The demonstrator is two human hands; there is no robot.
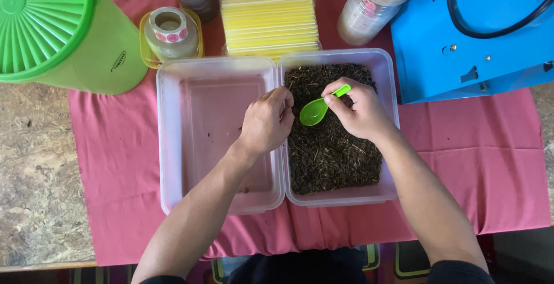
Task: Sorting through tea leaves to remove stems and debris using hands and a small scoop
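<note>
Spoon: pinched in my right hand above leaves; left hand closed, contents unclear. Tilting risks spilling onto cloth.

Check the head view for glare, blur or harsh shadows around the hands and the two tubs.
Head view: even, soft daylight with only faint shadows under the left hand and right hand; the green spoon and dark dried leaves look sharp; mild sheen on the empty clear tub; no motion blur.
</note>
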